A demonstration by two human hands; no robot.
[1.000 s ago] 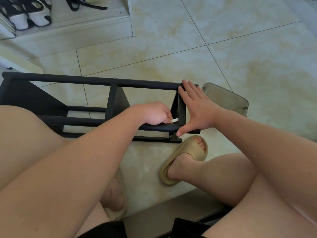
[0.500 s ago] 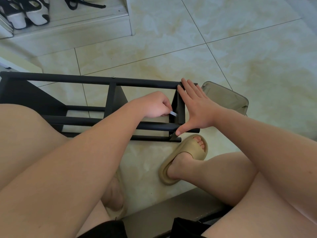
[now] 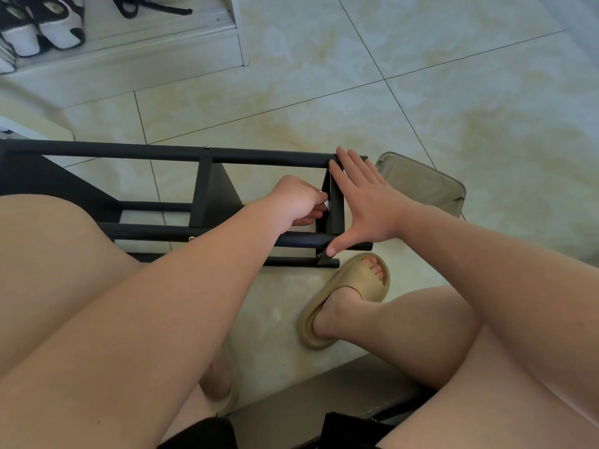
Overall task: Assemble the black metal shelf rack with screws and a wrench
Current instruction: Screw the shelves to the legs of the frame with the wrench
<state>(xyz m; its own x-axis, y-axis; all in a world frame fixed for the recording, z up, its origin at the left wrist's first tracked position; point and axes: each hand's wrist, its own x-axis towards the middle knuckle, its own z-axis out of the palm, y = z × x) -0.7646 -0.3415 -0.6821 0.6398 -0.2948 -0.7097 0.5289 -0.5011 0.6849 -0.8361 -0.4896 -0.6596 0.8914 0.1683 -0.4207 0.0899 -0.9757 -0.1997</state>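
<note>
Rack [image 3: 107,153] down on its side across the floor, right in front of the seated person's knees, black bars running left to right. All the action is at its right end, where the end panel [image 3: 337,218] meets the long bars.

Right hand [image 3: 366,205] is spread flat against that panel, fingers straight and reaching up to the top bar, thumb stretched down onto the front bar [image 3: 301,241]. Nothing gripped there; it looks like a brace, holding the panel square so the joint can't wander while it's tightened.

Left hand [image 3: 296,199] is tucked inside the frame, fingers curled tight around a small silvery wrench [image 3: 327,204], only its tip showing against the panel's inner face. The fastener itself is hidden behind the knuckles, so how far it's seated, I can't say. One screw head [image 3: 206,146] shows on the top bar above the middle divider.

Underneath, a glossy cream tiled floor [image 3: 453,76] with thin grout lines, hard and slick, so that bracing hand makes sense. A white low shelf [image 3: 129,50] at top left carries black-and-white shoes [image 3: 48,27]. A cloudy plastic container [image 3: 421,183] sits just beyond the rack's end, within reach. A tan slipper [image 3: 356,286] is planted near the front bar.
</note>
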